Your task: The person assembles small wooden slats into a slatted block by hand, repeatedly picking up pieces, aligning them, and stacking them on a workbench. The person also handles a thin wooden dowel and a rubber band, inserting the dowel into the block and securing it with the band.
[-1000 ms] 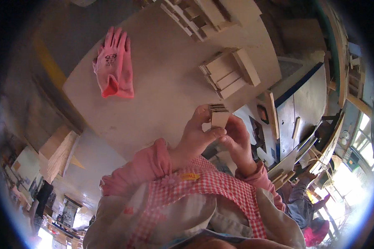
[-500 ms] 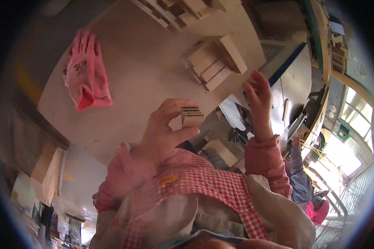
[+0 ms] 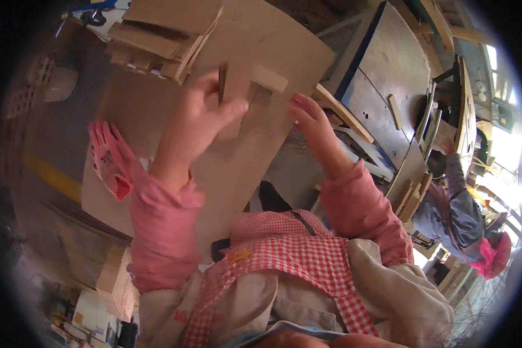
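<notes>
My left hand (image 3: 200, 119), blurred by motion, is over the brown work board. Between its thumb and fingers is a small stack of wood pieces (image 3: 223, 81), seen along a dark edge. Beneath and beside it on the board lie several pale flat wood pieces, one a short strip (image 3: 271, 80). My right hand (image 3: 314, 120) hovers by the board's right edge, its fingers loosely bent and nothing visible in them. A pink glove (image 3: 111, 159) rests on the board to the left of my left forearm.
The brown board (image 3: 261, 35) carries a pile of flat wooden pieces (image 3: 162, 35) at its far left. To the right stands a metal-topped machine table (image 3: 388, 75) with a wooden stick (image 3: 395, 112) on it. A co-worker in pink headwear (image 3: 493, 255) works at far right.
Both hands have moved up and outward in the picture, the left with its stack now over the wood pieces. The view has shifted, bringing the larger wood pile further into sight.
</notes>
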Available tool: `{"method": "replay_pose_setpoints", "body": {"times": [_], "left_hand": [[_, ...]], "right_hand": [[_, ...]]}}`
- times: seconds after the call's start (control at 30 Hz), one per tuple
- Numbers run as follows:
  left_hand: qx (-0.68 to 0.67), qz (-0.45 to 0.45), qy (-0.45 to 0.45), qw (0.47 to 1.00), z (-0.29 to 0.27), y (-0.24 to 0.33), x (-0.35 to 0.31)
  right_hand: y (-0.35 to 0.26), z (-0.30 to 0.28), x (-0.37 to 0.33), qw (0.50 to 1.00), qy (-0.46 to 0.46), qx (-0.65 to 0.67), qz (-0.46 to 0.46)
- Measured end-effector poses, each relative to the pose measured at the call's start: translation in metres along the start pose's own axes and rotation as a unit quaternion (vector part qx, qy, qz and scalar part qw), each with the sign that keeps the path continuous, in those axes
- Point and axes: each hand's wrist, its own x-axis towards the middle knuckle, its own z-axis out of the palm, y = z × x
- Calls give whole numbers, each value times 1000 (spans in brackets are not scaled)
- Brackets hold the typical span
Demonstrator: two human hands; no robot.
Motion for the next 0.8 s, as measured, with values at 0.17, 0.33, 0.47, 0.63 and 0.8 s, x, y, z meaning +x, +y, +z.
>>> {"method": "replay_pose_setpoints", "body": {"times": [0.17, 0.33, 0.47, 0.63, 0.8], "left_hand": [[289, -40, -145, 946, 24, 14, -29], [382, -58, -238, 891, 36, 18, -15], [292, -111, -147, 938, 14, 17, 2], [236, -105, -48, 965, 7, -2, 24], [250, -44, 95, 963, 8, -9, 23]], "right_hand": [[-13, 1, -56, 976, -78, -87, -182], [-23, 7, -62, 990, -102, -69, -69], [-12, 4, -46, 987, -88, 133, 35], [5, 13, -30, 943, -79, 297, 126], [18, 28, -10, 905, -56, 404, 125]]}}
